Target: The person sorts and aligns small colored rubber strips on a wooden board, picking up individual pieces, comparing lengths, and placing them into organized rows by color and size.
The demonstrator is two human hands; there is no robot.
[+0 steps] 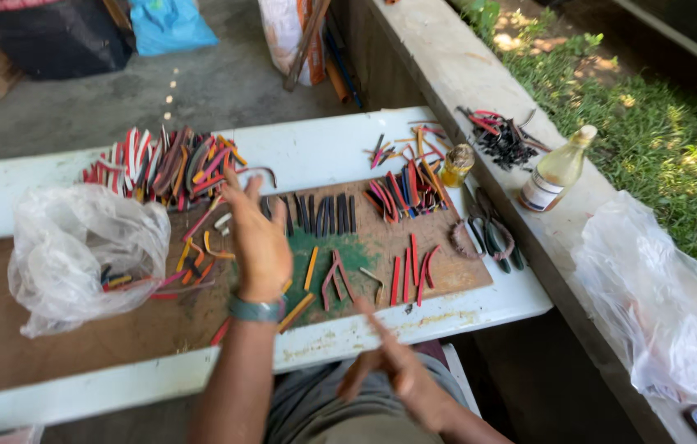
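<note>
On the white worktop (447,308), seen from the head view, a brown board (151,329) carries short cut lengths of coloured tubing — red, orange, black, white. The left hand (256,238) is raised over the middle of the board with its fingers spread apart, holding nothing; the nearest pieces are the loose strips (200,247) just to its left and the row of black strips (324,214) just beyond it. The right hand (402,374) hangs near the worktop's near edge, blurred, fingers loosely open and empty. A big heap of strips (172,164) lies at the far left, a smaller fan (406,191) at the far right, and a crumpled clear bag (85,255) sits on the left.

These strips look light and bendy — several are curved — and probably a little slick, so pinching one at mid-length between thumb and forefinger seems safest. Pliers (492,234) lie at the board's right edge, with a small jar (457,164) and a bottle (558,168) further off.
</note>
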